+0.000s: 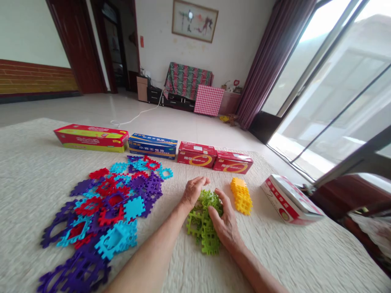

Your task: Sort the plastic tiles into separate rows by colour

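Observation:
A heap of green interlocking plastic tiles (204, 228) lies on the cream cloth in front of me. My left hand (192, 191) rests curled on the heap's far left side, touching the green pieces. My right hand (225, 221) presses against its right side, fingers curved around the tiles. Just to the right sits a neat stack of yellow tiles (241, 195). To the left spreads a loose pile of purple, red and light blue tiles (113, 203).
A row of boxes stands along the far edge: a long red box (91, 137), a blue box (152, 145), two red boxes (214, 158). Another red and white box (290, 199) lies at right, near the table edge. A window is beyond.

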A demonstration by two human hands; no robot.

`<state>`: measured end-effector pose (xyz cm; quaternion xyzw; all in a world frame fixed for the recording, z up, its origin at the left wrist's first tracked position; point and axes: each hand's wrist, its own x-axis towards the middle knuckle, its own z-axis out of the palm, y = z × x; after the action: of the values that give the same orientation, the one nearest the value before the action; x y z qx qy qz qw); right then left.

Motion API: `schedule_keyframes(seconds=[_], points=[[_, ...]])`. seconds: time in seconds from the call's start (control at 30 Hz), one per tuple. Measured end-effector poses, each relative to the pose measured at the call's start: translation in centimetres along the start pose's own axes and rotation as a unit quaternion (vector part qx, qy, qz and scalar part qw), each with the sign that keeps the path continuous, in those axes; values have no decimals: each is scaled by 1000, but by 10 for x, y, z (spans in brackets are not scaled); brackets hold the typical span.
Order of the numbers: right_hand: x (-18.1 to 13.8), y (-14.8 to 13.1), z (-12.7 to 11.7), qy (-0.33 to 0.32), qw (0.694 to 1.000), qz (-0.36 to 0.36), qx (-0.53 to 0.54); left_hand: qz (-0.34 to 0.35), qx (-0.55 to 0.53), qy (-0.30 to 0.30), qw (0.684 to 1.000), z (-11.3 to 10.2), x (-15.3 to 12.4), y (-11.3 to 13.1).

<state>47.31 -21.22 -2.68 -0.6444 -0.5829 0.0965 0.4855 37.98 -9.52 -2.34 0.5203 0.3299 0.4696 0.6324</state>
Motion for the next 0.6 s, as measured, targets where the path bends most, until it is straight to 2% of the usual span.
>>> schedule_keyframes(seconds=[0.13, 0.37, 0.6], points=[[1, 2, -2, -2, 999, 22, 23, -27, -59, 15, 998, 10, 1, -7], [5, 2, -8, 7, 996, 62, 67, -52, -116, -72, 989, 12, 0, -7], [4, 11, -1, 22, 987, 48, 150, -70, -127, -27, 989, -1, 13, -4]])
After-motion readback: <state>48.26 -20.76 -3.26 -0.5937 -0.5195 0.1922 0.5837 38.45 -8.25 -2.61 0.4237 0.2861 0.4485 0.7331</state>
